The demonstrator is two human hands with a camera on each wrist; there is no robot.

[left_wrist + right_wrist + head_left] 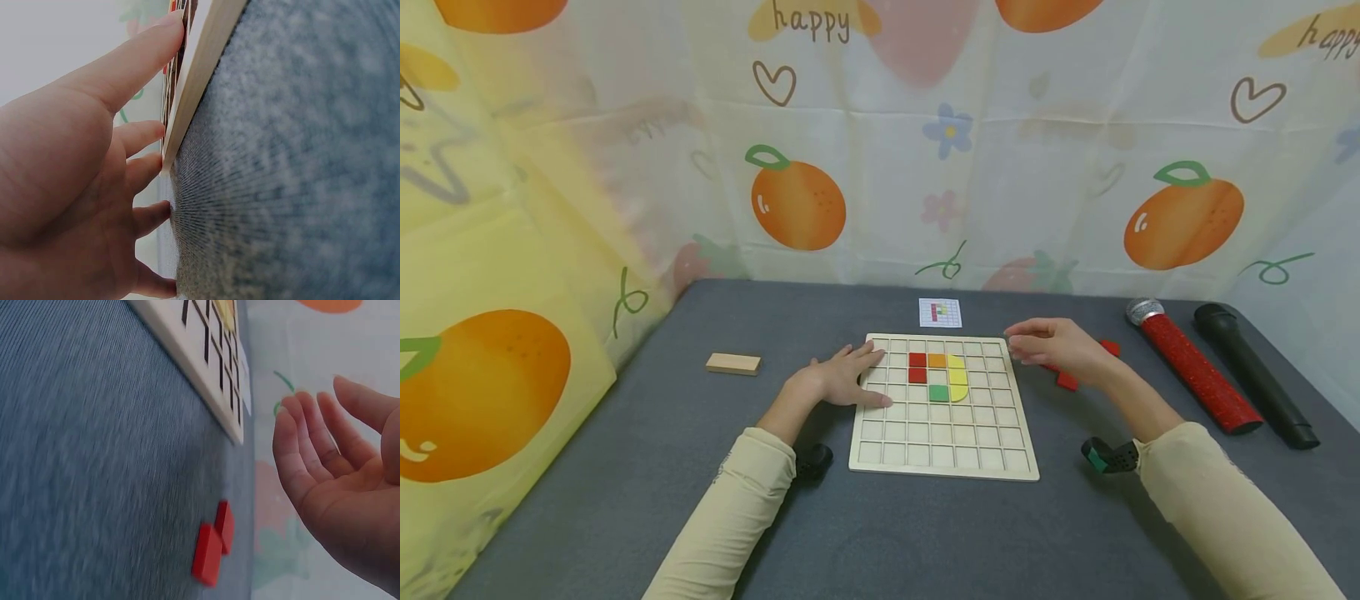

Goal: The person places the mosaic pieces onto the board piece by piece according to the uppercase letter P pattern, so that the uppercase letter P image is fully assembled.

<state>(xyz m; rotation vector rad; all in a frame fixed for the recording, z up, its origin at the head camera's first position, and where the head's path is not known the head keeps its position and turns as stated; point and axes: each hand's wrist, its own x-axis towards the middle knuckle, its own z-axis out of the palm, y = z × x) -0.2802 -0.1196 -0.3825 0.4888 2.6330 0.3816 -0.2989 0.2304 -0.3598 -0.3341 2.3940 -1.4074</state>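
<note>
A wooden grid board (943, 457) lies on the table, with red squares (917, 375), an orange square (937, 361), yellow pieces (957, 377) and a green square (938, 392) in its cells. My left hand (842, 377) spreads over the board's left edge; in the left wrist view its thumb and some fingertips touch the board while other fingers reach the table. Just off the board's far right corner hovers my right hand (1063, 346), fingers loosely bent and holding nothing. Below it lie loose red pieces (207, 555), partly hidden by that hand in the head view.
Behind the board lies a small card (940, 313) printed with a coloured grid pattern. A plain wooden block (733, 364) is at the left. Farther right lie a red microphone (1198, 367) and a black microphone (1255, 375). A printed curtain (880, 192) hangs behind the table.
</note>
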